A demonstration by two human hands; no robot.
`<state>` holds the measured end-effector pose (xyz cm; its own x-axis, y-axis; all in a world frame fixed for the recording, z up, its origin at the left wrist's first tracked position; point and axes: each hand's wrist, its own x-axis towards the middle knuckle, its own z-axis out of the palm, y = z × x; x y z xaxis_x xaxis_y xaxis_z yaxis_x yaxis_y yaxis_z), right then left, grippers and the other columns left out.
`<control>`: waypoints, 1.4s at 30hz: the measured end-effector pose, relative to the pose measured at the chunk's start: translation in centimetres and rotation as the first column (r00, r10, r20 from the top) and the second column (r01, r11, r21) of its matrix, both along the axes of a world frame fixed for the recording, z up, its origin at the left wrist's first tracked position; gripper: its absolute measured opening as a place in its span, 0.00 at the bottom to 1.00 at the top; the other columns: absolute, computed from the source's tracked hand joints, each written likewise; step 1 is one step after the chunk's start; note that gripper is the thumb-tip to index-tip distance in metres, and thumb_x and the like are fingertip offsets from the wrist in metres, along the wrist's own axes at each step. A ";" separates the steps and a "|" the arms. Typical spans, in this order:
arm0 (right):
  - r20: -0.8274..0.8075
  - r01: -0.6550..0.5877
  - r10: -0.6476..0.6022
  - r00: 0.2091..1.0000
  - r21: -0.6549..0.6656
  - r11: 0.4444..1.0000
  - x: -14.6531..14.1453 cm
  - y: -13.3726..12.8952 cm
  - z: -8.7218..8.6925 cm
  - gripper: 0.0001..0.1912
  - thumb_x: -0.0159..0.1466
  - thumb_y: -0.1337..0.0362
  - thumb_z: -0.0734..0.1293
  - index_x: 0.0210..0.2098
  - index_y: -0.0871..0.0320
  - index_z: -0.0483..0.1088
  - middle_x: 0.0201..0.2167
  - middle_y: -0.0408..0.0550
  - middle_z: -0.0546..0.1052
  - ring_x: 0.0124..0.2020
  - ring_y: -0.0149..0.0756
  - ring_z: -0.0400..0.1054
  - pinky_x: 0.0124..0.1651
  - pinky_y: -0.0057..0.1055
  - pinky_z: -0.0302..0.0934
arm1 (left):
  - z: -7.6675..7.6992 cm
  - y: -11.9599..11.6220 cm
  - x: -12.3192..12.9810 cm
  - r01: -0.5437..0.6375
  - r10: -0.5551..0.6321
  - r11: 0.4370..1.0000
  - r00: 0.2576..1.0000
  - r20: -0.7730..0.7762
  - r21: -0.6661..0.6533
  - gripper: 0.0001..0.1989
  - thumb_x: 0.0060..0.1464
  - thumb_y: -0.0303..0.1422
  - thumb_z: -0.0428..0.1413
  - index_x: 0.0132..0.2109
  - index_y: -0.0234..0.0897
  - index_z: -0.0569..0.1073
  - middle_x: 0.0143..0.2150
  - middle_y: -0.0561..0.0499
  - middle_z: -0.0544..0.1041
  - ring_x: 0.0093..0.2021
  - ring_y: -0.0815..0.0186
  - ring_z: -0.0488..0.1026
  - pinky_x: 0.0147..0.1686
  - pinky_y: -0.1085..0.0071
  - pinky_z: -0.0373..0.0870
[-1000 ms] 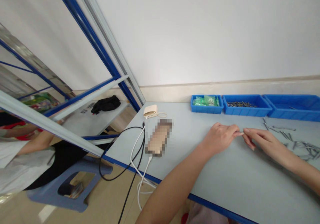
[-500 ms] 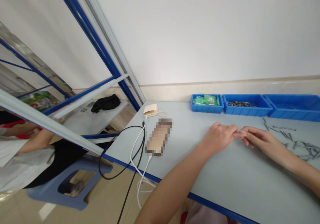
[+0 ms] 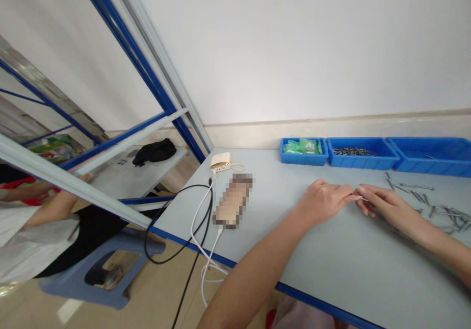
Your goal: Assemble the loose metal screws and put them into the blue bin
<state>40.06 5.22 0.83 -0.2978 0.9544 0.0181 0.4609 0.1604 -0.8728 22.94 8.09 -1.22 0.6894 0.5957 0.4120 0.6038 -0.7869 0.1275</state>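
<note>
My left hand (image 3: 324,200) is closed in a pinch above the grey table (image 3: 331,275), its fingertips meeting those of my right hand. My right hand (image 3: 386,205) is closed too, thumb against fingers. Between the fingertips shows a sliver of something small and pale (image 3: 359,197); its kind is too small to make out. Long thin metal pins (image 3: 447,214), like nails or screws, lie scattered on the table to the right of my right hand. Under my right wrist, part of a thin dark strip (image 3: 403,237) shows on the tabletop.
Behind my hands stand a small blue bin (image 3: 304,158) with green packets, a blue bin (image 3: 368,162) of metal pins, and a larger blue bin (image 3: 434,166). Left lie a blurred-out phone (image 3: 231,202), a power bank (image 3: 221,161) and cables. A co-worker's arm (image 3: 55,211) shows beyond the frame.
Both hands stay nearly in place, fingertips together. The small pale thing shows a little more between them, and the right thumb has shifted slightly.
</note>
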 end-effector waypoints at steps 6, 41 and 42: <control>-0.051 -0.043 0.042 0.998 -0.016 0.999 0.5 -0.2 0.6 0.24 0.60 0.41 0.59 0.29 0.57 0.67 0.23 0.44 0.67 0.25 0.32 0.59 0.31 0.30 0.55 | 0.6 -0.2 -0.3 -0.021 0.022 0.999 0.999 0.029 -0.049 0.18 0.65 0.38 0.39 0.36 0.36 0.70 0.31 0.53 0.78 0.34 0.69 0.74 0.37 0.71 0.60; 0.020 -0.054 0.054 0.998 -0.039 0.998 1.2 0.1 -0.1 0.26 0.59 0.40 0.58 0.24 0.57 0.66 0.22 0.44 0.67 0.25 0.31 0.60 0.33 0.30 0.55 | 0.3 -0.1 0.0 -0.061 0.061 0.998 0.997 0.050 0.001 0.18 0.65 0.37 0.40 0.36 0.35 0.71 0.29 0.52 0.78 0.32 0.68 0.75 0.35 0.71 0.61; 0.029 -0.054 0.055 0.998 -0.034 0.998 1.1 0.1 -0.1 0.25 0.58 0.41 0.60 0.24 0.57 0.66 0.22 0.43 0.67 0.25 0.31 0.60 0.33 0.30 0.54 | 0.3 -0.1 0.0 -0.062 0.063 0.998 0.996 0.059 -0.017 0.18 0.65 0.37 0.40 0.35 0.35 0.71 0.29 0.52 0.78 0.32 0.67 0.75 0.35 0.71 0.61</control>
